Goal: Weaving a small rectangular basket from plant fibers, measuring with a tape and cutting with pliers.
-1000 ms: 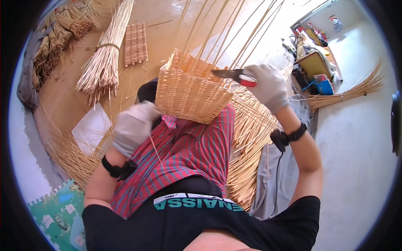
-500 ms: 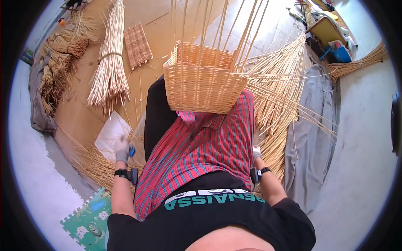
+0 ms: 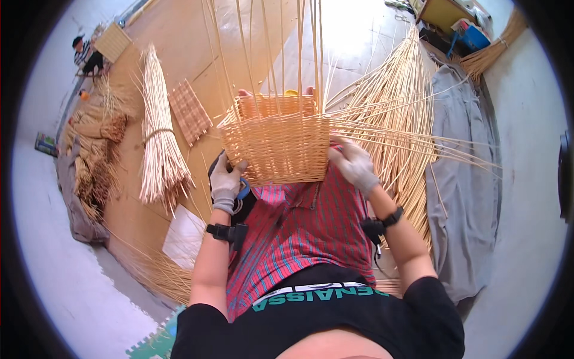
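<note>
A woven wicker basket (image 3: 276, 149) sits over my lap on red striped cloth (image 3: 299, 233), with long upright stakes above it and more strands fanning out to the right. My gloved left hand (image 3: 227, 182) grips its lower left side, thumb against the weave, with a blue object (image 3: 244, 189) held against the palm, too hidden to name. My gloved right hand (image 3: 353, 161) holds the basket's right side, its fingertips partly behind the corner.
Bundles of pale reeds lie left (image 3: 158, 119) and right (image 3: 400, 119), beside a woven mat (image 3: 190, 112) and grey fabric (image 3: 460, 209). A person (image 3: 88, 57) sits at the far upper left near a light panel (image 3: 112, 42). A blue container (image 3: 472, 37) stands upper right.
The red-handled cutters seen in my right hand are out of sight. Both hands dropped to my sides, then rose onto the basket's sides. The view has shifted, showing a person at upper left.
</note>
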`<action>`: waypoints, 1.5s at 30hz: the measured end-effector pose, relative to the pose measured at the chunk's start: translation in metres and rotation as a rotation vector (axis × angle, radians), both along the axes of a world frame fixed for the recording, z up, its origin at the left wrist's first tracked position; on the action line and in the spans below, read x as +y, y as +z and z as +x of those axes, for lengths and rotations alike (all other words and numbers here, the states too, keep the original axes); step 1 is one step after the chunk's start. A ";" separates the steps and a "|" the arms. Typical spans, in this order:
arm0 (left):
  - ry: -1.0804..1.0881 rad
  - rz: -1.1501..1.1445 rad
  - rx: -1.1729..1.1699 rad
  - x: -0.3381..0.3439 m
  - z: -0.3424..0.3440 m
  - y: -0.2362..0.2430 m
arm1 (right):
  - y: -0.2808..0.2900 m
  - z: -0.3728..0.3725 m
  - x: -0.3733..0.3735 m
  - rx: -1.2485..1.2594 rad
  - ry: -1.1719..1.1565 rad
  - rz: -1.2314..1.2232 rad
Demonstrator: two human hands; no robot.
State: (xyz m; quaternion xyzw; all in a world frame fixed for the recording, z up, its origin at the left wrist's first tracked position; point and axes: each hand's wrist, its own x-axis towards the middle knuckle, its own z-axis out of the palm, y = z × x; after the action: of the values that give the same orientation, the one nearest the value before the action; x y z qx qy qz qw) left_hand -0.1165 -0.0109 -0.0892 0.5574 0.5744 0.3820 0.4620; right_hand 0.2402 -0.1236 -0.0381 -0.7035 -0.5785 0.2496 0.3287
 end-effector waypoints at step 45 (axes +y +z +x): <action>-0.281 0.448 0.065 -0.109 0.079 0.097 | 0.020 -0.121 -0.069 1.085 -0.031 -0.268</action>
State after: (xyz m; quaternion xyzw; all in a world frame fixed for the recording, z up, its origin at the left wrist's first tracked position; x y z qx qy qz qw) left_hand -0.0372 -0.1196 0.0077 0.7320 0.4072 0.4135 0.3569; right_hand 0.1187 -0.1924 -0.0186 -0.5183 -0.2795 0.6423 0.4906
